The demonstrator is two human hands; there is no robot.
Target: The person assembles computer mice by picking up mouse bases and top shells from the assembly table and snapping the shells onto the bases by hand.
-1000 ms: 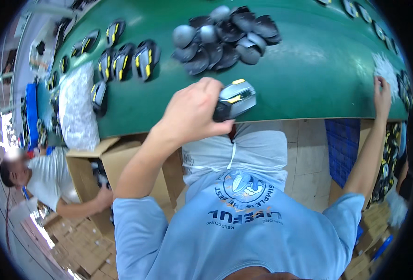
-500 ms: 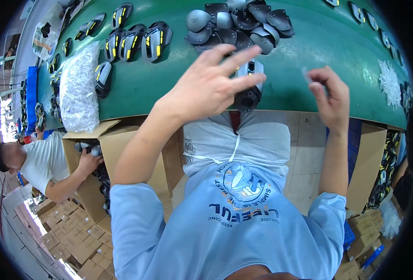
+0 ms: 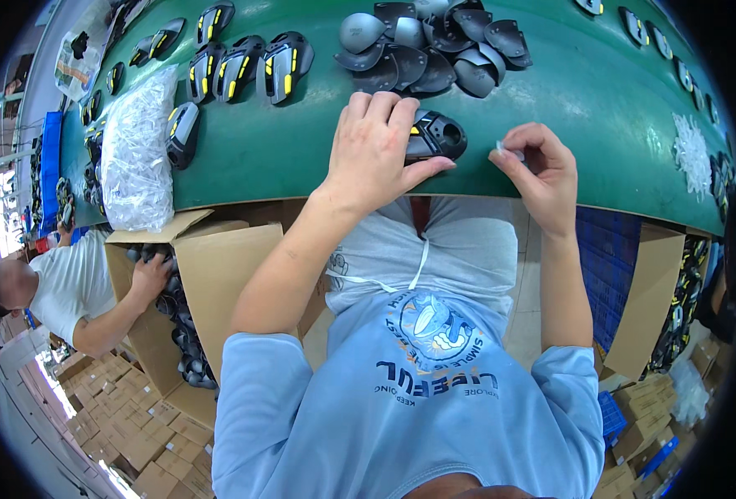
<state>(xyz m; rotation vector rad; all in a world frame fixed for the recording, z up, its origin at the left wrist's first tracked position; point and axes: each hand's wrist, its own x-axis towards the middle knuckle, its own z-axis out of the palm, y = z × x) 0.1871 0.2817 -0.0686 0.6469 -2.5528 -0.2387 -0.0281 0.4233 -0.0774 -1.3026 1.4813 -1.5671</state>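
My left hand (image 3: 366, 150) is wrapped over a black and grey plastic housing with yellow stripes (image 3: 439, 135), which lies sideways on the green table. The round hole in its end points to the right, and my palm hides the other end. Just right of it, my right hand (image 3: 542, 170) pinches a small clear plastic piece (image 3: 511, 151) between thumb and fingers, apart from the housing. Beyond my hands is a heap of curved dark grey plastic covers (image 3: 434, 50).
Several similar housings (image 3: 239, 68) stand at the back left, beside a clear bag of small pieces (image 3: 139, 154). More clear pieces (image 3: 694, 154) lie at the right. An open carton (image 3: 231, 283) stands below the table's left edge, where another person (image 3: 89, 287) reaches in.
My left hand has come down onto the housing, which has turned from pointing at me to lying sideways. My right hand has moved left toward it with the clear piece.
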